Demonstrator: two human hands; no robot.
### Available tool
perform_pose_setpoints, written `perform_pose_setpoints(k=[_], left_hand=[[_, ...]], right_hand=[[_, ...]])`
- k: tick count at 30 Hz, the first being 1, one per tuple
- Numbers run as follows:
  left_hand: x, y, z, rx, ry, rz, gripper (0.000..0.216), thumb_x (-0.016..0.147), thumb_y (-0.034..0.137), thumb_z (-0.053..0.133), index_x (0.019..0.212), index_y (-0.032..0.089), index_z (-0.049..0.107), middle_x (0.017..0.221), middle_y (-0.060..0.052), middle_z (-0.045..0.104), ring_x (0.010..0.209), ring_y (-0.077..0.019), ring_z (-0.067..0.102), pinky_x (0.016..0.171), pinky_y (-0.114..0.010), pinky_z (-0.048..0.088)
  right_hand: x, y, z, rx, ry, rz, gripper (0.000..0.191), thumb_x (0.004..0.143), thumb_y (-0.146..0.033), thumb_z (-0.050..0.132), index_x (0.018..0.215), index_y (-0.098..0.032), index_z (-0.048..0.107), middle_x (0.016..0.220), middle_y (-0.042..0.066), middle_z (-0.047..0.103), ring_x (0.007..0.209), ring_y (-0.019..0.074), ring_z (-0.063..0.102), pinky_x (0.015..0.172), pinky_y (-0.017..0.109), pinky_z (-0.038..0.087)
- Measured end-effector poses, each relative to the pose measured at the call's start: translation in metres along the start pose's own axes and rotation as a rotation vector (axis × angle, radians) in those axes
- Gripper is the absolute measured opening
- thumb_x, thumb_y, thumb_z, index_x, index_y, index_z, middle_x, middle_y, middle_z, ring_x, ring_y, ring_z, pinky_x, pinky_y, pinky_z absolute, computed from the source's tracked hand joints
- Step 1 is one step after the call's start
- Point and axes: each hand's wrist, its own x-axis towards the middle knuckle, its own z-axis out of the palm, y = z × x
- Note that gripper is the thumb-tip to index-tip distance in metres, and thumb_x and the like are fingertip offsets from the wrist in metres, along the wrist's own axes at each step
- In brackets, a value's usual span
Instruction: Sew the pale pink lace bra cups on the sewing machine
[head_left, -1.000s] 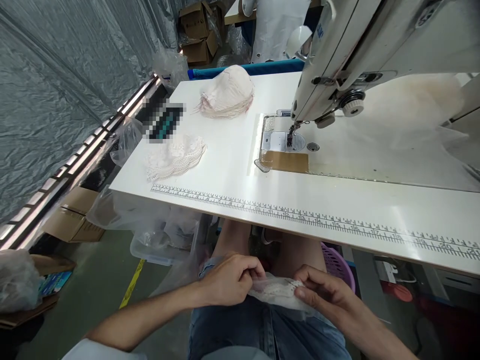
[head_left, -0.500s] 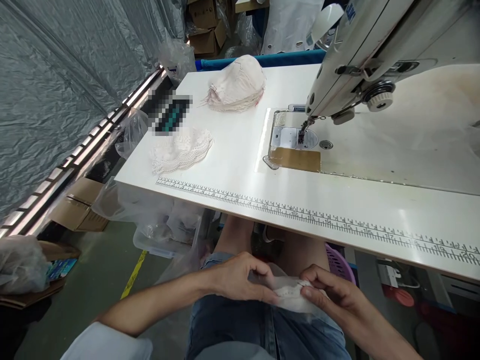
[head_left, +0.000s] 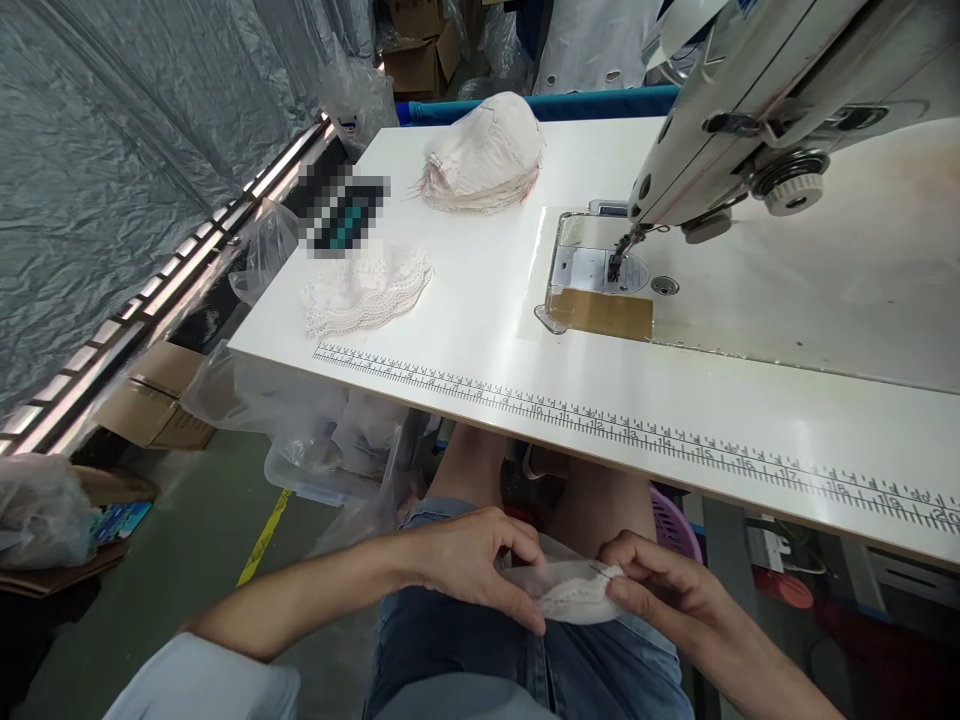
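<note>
1. A white sewing table (head_left: 480, 320) spans the middle of the view, a printed ruler (head_left: 600, 425) running along its near edge.
2. An industrial sewing machine (head_left: 720, 150) stands at the table's right; no cloth shows beneath its presser foot (head_left: 616, 265).
3. Blue denim shorts (head_left: 457, 650) cover the seated person's lap, below the table edge.
4. A pile of pale, rounded fabric pieces (head_left: 484, 150) lies towards the table's far side, loose threads fraying from its edges. Those threads could snag if the pile is dragged.
5. A bundle of scalloped lace-edged fabric (head_left: 367, 290) rests near the table's left edge. A careless sleeve or elbow might push it off.
6. The left hand (head_left: 480, 560) is at the left end of a sheer, lace-trimmed piece (head_left: 577, 600). Its thumb and forefinger stand apart with material between them; whether the hidden fingers grip it firmly cannot be told.
7. The right hand (head_left: 664, 580) pinches the piece's right end narrowly between thumb and fingertips.
8. The sheer piece itself spans the gap between both hands, above the lap and clear of the table. Being thin, it would probably pucker or tear if the hands pulled hard against each other. Should the right pinch slacken, the lace end could slip and droop onto the shorts.
</note>
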Motion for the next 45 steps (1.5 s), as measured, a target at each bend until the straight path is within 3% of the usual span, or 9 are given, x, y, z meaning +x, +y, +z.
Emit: perform_pose_setpoints(k=[5,8,12,16,23,29,35,40,45], left_hand=[[-0.003,-0.004,-0.001,-0.173,-0.008,-0.104,0.043,0.071,0.054,0.067,0.087,0.014,0.073,0.082,-0.004,0.066,0.078,-0.0137,0.059,0.073,-0.020,0.044],[-0.005,-0.007,-0.003,-0.270,-0.038,-0.198,0.054,0.064,0.058,0.070,0.095,0.014,0.072,0.079,-0.004,0.069,0.076,-0.0140,0.061,0.073,-0.020,0.047],[-0.007,-0.013,-0.007,-0.346,-0.084,-0.218,0.058,0.053,0.057,0.076,0.094,0.016,0.073,0.081,-0.001,0.070,0.079,-0.0128,0.062,0.077,-0.019,0.046],[-0.005,-0.008,-0.009,-0.346,-0.137,-0.213,0.058,0.051,0.054,0.078,0.095,0.016,0.072,0.080,0.000,0.069,0.075,-0.0120,0.060,0.076,-0.019,0.046],[0.003,0.014,0.002,-0.113,0.021,-0.196,0.044,0.058,0.049,0.077,0.081,0.012,0.074,0.058,0.003,0.059,0.054,-0.0071,0.045,0.050,-0.017,0.032],[0.000,0.015,0.001,-0.067,0.049,-0.191,0.044,0.060,0.050,0.076,0.080,0.011,0.074,0.067,-0.001,0.062,0.062,-0.0107,0.051,0.059,-0.019,0.038],[0.006,0.019,0.007,0.003,0.057,-0.193,0.045,0.057,0.050,0.077,0.081,0.012,0.072,0.055,0.005,0.047,0.053,-0.0061,0.034,0.047,-0.019,0.023],[0.012,0.012,0.016,-0.065,0.092,-0.222,0.037,0.061,0.046,0.076,0.072,0.011,0.070,0.055,0.003,0.051,0.052,-0.0061,0.037,0.047,-0.018,0.026],[0.010,0.008,0.015,-0.145,0.069,-0.282,0.046,0.051,0.053,0.078,0.067,0.012,0.068,0.049,0.005,0.045,0.047,-0.0055,0.031,0.043,-0.021,0.021]], right_hand=[[-0.001,0.003,-0.004,0.115,-0.012,0.034,0.026,0.080,-0.045,0.063,0.074,-0.020,0.059,0.066,-0.003,0.056,0.063,0.0113,0.046,0.058,0.021,0.034],[-0.001,0.005,-0.004,0.200,-0.015,0.065,0.024,0.080,-0.044,0.065,0.074,-0.021,0.061,0.066,-0.003,0.059,0.063,0.0109,0.048,0.060,0.021,0.036],[0.001,0.006,-0.004,0.229,-0.021,0.089,0.027,0.078,-0.046,0.067,0.074,-0.020,0.062,0.066,-0.002,0.061,0.063,0.0111,0.049,0.061,0.021,0.037],[0.004,-0.002,0.003,0.124,-0.024,0.071,0.031,0.078,-0.049,0.065,0.073,-0.018,0.059,0.063,-0.002,0.058,0.058,0.0109,0.046,0.056,0.022,0.036],[-0.002,-0.024,0.014,-0.159,0.001,-0.014,0.034,0.083,-0.052,0.055,0.073,-0.020,0.055,0.062,-0.003,0.050,0.058,0.0114,0.043,0.054,0.022,0.034],[-0.005,-0.020,0.014,-0.335,-0.004,-0.071,0.032,0.085,-0.051,0.053,0.074,-0.021,0.055,0.062,-0.003,0.049,0.059,0.0125,0.045,0.054,0.022,0.032],[-0.004,-0.024,0.018,-0.446,-0.006,-0.109,0.028,0.091,-0.046,0.046,0.079,-0.023,0.058,0.070,-0.001,0.059,0.068,0.0151,0.053,0.061,0.023,0.035],[-0.010,-0.024,0.023,-0.503,0.056,-0.078,0.028,0.089,-0.047,0.046,0.079,-0.025,0.060,0.072,-0.001,0.062,0.069,0.0159,0.055,0.061,0.024,0.036],[-0.012,-0.015,0.021,-0.492,0.096,-0.056,0.027,0.086,-0.049,0.050,0.081,-0.025,0.061,0.073,0.000,0.062,0.073,0.0178,0.055,0.062,0.024,0.038]])
